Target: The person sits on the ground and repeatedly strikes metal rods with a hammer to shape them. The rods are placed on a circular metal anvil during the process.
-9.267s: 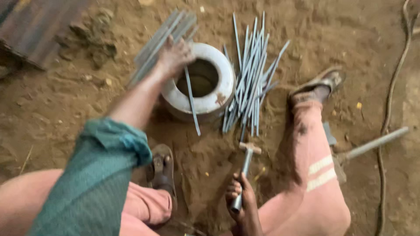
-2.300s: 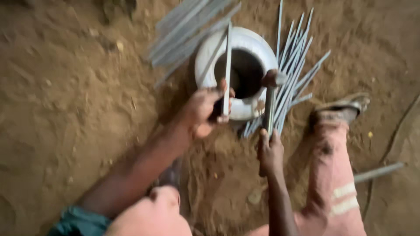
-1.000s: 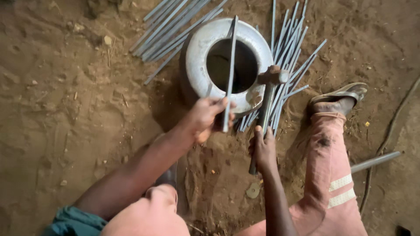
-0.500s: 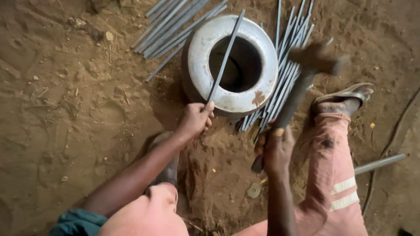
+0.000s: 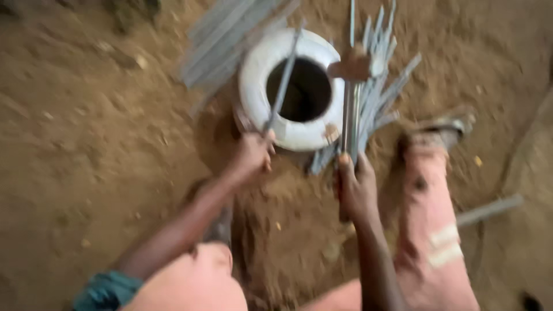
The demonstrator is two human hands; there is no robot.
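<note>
Across the white ring [image 5: 253, 86], left hand [image 5: 249, 156] grips a metal rod [image 5: 283, 80] lying lengthwise; right hand [image 5: 355, 187] clutches the hammer [image 5: 349, 69], head just beside it.

Teal sleeve [image 5: 106, 289], pink trousers [image 5: 429, 230], sandal [image 5: 443, 124]

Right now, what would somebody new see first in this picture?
A big white ring with a dark hole sits on the dirt near the top middle. The left hand holds a thin grey rod across it, and the right hand grips a hammer beside a pile of rods.
</note>
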